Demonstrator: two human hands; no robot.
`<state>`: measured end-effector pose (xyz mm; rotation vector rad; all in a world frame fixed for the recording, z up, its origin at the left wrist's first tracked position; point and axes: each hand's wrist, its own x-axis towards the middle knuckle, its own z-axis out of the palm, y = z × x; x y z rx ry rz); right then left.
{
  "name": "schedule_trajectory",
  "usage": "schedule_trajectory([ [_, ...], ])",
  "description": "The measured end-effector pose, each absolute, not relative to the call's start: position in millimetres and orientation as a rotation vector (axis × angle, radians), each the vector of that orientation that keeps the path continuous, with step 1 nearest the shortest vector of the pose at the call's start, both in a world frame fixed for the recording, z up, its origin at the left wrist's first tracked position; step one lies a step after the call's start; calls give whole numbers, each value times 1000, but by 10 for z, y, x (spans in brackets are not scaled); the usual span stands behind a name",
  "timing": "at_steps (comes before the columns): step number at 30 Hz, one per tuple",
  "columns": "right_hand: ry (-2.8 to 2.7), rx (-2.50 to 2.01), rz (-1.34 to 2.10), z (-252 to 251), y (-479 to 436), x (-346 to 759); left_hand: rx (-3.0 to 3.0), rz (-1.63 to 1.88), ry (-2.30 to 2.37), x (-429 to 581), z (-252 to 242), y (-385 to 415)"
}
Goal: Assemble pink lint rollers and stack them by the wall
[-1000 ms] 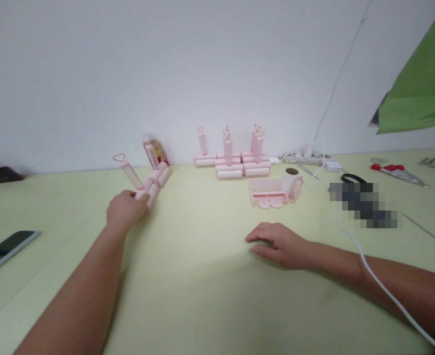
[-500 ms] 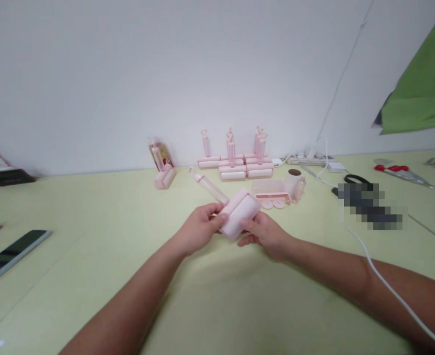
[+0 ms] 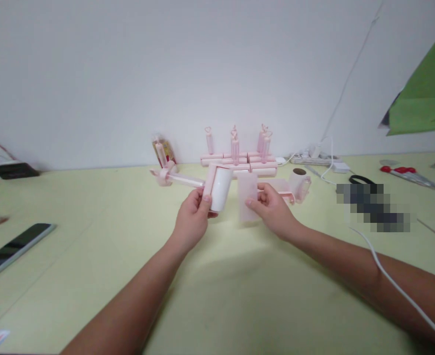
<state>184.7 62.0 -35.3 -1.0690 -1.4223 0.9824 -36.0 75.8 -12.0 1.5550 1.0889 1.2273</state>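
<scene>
Left hand (image 3: 191, 219), fingers (image 3: 205, 201) round a pink-framed white roller (image 3: 221, 190), right hand (image 3: 278, 214), fingers (image 3: 256, 206) pinching a pale pink cover (image 3: 246, 190)

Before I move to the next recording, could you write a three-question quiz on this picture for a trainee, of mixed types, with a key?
1. What does the left hand hold?
2. True or false: the cover in the right hand is closed over the white roll.
3. Which of these lies left of both hands?
A) scissors
B) phone
C) power strip

Key:
1. A pink roller with the white roll exposed.
2. False; the cover is held apart from it, with a gap showing between them.
3. B
</scene>
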Motion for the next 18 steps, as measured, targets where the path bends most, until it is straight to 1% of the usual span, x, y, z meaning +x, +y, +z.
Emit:
schedule_trajectory([
  [3,-1708,-1237,661,-160,855,1955,1484,1377,1151,-462,-117,840],
  [5,-1914,-1309,416,-25,1050,2015,1472,1383,1141,-511,-136,875],
  [7,-2120,-1404,274,72,1252,2040,1481,1345,1109,-532,-165,887],
  [10,-2404,-1529,178,109,1521,2002,1487,1343,1074,-524,-203,873],
  [18,-2557,-1600,93,-84,1874,1843,1405,1437,1028,-506,-207,832],
])
